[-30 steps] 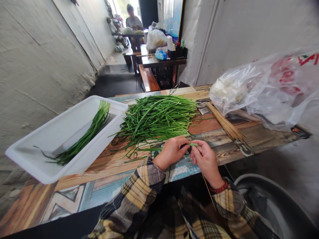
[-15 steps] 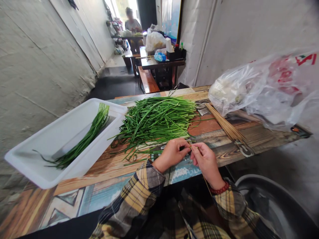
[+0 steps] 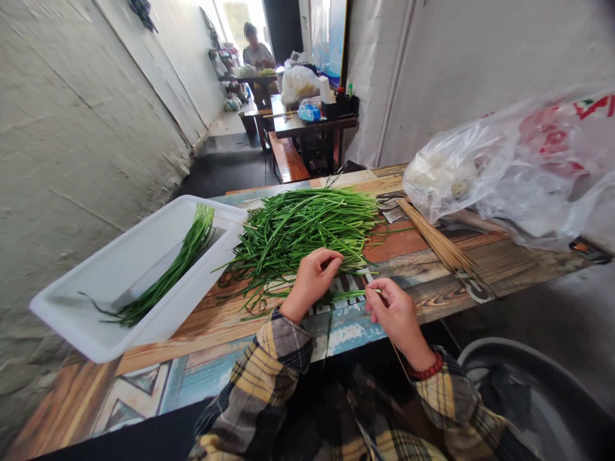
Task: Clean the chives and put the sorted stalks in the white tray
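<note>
A large pile of green garlic chives [image 3: 307,224] lies across the middle of the table. My right hand [image 3: 396,314] pinches a thin wooden skewer [image 3: 394,351] together with a few chive stalks [image 3: 348,295], which stretch left under my other hand. The skewer runs down past my palm toward the lap. At the near edge of the pile is my left hand [image 3: 312,280], its thumb and forefinger drawn close together; whether anything is between them is hidden.
On the left stands a white plastic tray [image 3: 72,307] holding a bundle of chives [image 3: 177,269]. Bamboo skewers [image 3: 432,237] lie to the right, beside a clear plastic bag [image 3: 509,173]. A grey tub [image 3: 485,349] is below right. Someone [image 3: 257,52] sits at a far table.
My left hand has moved up and left, away from my right hand, toward the pile. Chive stalks now show between the hands. The right hand stays nearly in place.
</note>
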Demonstrator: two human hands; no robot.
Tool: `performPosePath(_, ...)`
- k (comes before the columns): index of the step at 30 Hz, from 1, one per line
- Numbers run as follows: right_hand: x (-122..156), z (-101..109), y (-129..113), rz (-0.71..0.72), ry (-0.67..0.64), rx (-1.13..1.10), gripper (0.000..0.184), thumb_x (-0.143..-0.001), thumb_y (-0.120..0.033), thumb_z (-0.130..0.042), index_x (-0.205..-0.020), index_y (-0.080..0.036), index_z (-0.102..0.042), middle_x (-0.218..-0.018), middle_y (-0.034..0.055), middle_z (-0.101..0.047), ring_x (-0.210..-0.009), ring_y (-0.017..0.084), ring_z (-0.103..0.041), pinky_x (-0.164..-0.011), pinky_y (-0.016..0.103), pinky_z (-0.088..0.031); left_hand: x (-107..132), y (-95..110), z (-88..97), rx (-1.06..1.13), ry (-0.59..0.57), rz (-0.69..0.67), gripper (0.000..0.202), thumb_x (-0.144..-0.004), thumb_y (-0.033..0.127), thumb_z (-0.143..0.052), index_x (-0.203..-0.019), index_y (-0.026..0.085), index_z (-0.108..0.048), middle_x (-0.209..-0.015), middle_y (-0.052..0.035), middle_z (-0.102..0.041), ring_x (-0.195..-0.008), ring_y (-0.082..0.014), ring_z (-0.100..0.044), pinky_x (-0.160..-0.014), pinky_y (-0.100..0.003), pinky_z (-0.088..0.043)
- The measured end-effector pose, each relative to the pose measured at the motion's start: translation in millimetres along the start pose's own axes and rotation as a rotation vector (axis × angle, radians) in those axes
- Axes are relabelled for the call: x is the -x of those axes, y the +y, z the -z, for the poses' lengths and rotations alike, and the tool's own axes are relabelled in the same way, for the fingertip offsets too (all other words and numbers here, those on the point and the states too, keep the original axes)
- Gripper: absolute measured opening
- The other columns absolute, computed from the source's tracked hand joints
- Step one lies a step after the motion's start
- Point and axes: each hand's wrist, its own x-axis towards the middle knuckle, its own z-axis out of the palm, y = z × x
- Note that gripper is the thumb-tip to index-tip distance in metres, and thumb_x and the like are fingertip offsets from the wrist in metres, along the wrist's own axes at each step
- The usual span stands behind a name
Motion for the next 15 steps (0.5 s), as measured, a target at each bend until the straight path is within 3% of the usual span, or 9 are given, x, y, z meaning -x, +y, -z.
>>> performPosePath(3,3,0,-1,-0.008,0.004,0.005,0.026,-0.084,-0.045,-0.056,-0.082,-0.019,-0.055,-0.055,-0.0031,-0.058,-0.038,0.01,-0.051,-0.04,0.021,-0.039,-1,-9,-3.6,-0.1,0.013,-0.033,0.015,-0.085,0.019,-0.054,-0.085,0.016,-0.069,-0.082,-0.0045,-0.067,-0.078,-0.0148,-0.061,-0.072,-0.026,-0.046)
performPosePath(9,7,3,-4,0.021,-0.005,0.012,0.023,-0.084,-0.042,-0.056,-0.08,-0.02,-0.054,-0.056,-0.0025,-0.059,-0.039,0.011,-0.052,-0.04,0.022,-0.04,-3,-11,-22.5,-0.21,-0.217,-0.23,0.014,-0.083,0.014,-0.057,-0.092,0.017,-0.068,-0.088,-0.005,-0.065,-0.086,-0.0162,-0.059,-0.079,-0.028,-0.046)
performPosePath(15,7,3,-4,0.01,-0.013,0.003,0.022,-0.084,-0.041,-0.058,-0.079,-0.02,-0.054,-0.055,-0.0031,-0.058,-0.038,0.01,-0.051,-0.04,0.021,-0.039,-7,-3,-29.2,-0.482,-0.31,-0.278,0.012,-0.084,0.02,-0.056,-0.08,0.016,-0.067,-0.081,-0.0064,-0.061,-0.08,-0.0187,-0.054,-0.074,-0.031,-0.043)
